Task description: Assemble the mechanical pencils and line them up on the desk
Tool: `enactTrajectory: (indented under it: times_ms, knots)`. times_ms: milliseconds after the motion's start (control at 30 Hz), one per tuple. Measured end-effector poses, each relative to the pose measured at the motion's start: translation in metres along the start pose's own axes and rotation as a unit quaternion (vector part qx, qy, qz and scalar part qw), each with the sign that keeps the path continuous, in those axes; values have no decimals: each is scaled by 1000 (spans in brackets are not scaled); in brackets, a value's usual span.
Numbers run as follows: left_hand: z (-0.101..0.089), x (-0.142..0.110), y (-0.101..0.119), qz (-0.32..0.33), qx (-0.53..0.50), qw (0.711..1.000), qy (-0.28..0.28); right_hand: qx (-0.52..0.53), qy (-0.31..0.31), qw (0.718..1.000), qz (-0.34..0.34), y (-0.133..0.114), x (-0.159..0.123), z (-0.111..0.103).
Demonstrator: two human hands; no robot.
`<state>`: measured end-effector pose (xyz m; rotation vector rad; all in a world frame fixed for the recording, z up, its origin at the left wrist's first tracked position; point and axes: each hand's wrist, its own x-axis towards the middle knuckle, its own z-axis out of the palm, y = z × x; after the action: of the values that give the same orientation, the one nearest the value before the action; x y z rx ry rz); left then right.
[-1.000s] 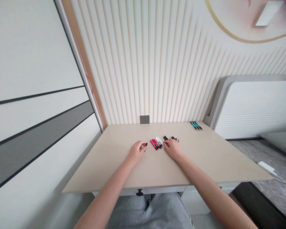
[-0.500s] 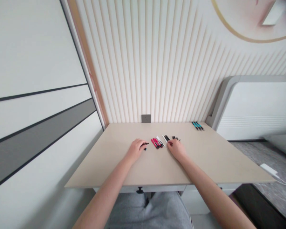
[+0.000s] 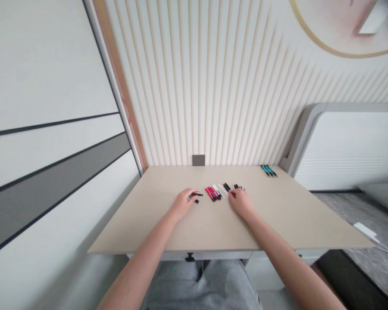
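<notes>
My left hand (image 3: pixel 183 202) is closed round a dark pen (image 3: pixel 198 194) whose black end sticks out to the right, with a hint of teal between the fingers. Just below that lies a small dark piece (image 3: pixel 197 201). My right hand (image 3: pixel 242 202) rests on the table with thumb and fingers pinched together; what they hold, if anything, is hidden. Between the hands lie several red pens (image 3: pixel 210 193), white pens (image 3: pixel 217 190) and a thin white stick (image 3: pixel 223 190). Black pieces (image 3: pixel 226 187) lie beyond my right fingertips, and more small dark parts (image 3: pixel 236 186) sit behind that hand.
Several teal-and-black pens (image 3: pixel 269 171) lie side by side at the table's far right corner. The beige table (image 3: pixel 142 215) meets a ribbed wall with a grey socket (image 3: pixel 198 160). A white cabinet (image 3: pixel 67 185) stands at the left, a bed headboard (image 3: pixel 342 142) at the right.
My right hand has shifted slightly right. The thin white stick now lies at a flatter slant. The pen in my left hand has turned a little, and more teal shows.
</notes>
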<state>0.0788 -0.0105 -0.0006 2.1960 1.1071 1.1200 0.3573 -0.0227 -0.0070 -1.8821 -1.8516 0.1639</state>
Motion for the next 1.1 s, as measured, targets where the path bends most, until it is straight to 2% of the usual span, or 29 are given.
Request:
enactTrajectory:
  times_ms: [233,467,767,1100]
  knots:
    - [0,0,3,-39,-9,999,22,3,7,1000,2,3,0,1]
    - [-1,0,11,-73,-22,997,20,10,10,1000,-7,4,0,2]
    - [-1,0,9,-65,-21,998,14,-24,4,1000,2,3,-1,-1]
    - [-2,0,10,-64,-15,998,8,-4,-18,1000,0,4,0,0]
